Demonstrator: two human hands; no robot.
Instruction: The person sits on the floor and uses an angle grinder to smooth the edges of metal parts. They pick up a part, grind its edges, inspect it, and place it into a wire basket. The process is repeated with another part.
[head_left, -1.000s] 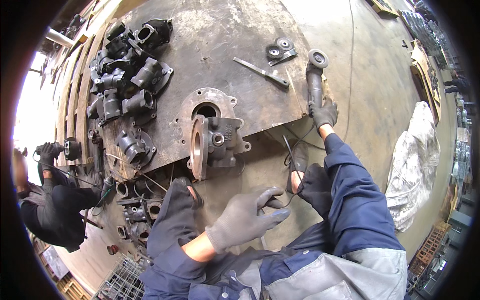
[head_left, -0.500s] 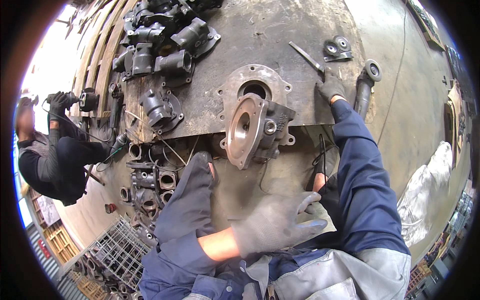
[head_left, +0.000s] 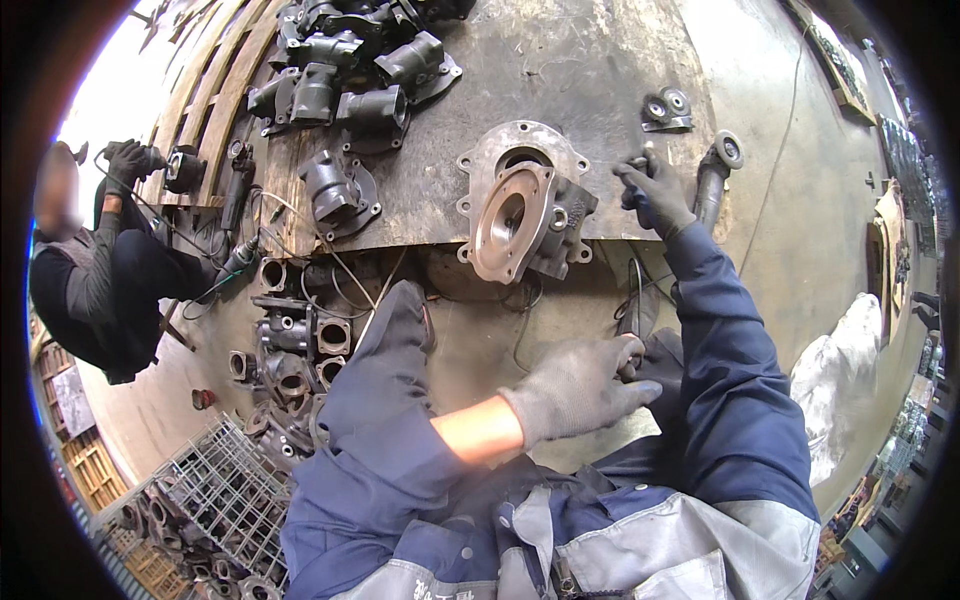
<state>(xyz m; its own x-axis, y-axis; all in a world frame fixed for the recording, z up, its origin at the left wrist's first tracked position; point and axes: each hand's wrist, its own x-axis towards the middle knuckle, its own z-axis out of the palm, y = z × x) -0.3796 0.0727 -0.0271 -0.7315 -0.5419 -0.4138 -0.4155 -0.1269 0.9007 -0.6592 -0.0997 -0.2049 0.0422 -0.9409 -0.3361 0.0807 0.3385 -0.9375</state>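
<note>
One co-worker [head_left: 90,280] at far left, gloved hands raised to a dark power tool [head_left: 150,160]. Next, low in view, a wire crate [head_left: 225,490] with metal parts in it. Black castings [head_left: 340,80] are heaped on the tabletop [head_left: 550,75]; a single casting [head_left: 335,195] sits apart from them, nearer its front edge.

Centre: housing [head_left: 530,205] on the tabletop, pale flange away from the wearer, round machined face tipped up and leftward, lower part reaching past the front edge in this view. Left hand [head_left: 575,390]: gloved, over the lap, half open, thumb clear of the curled fingers; nothing seen between them. From it the housing lies forward and slightly left, well apart.

Right hand [head_left: 660,195]: gloved, above the front of the tabletop, fingers part curled and pointing left. Cannot tell whether it grips something slim. From it the housing lies to the left, roughly level, with a gap between; the right hand appears the nearer of the two. Two small wheels [head_left: 668,108] lie just forward of it.

Key relation: grinder [head_left: 711,182] just beside the right hand, on its right; long axis runs away from the wearer, leaning right, disc at the far end. Left hand is well apart from it. Far right: pale wrapping [head_left: 835,390] on the floor.
</note>
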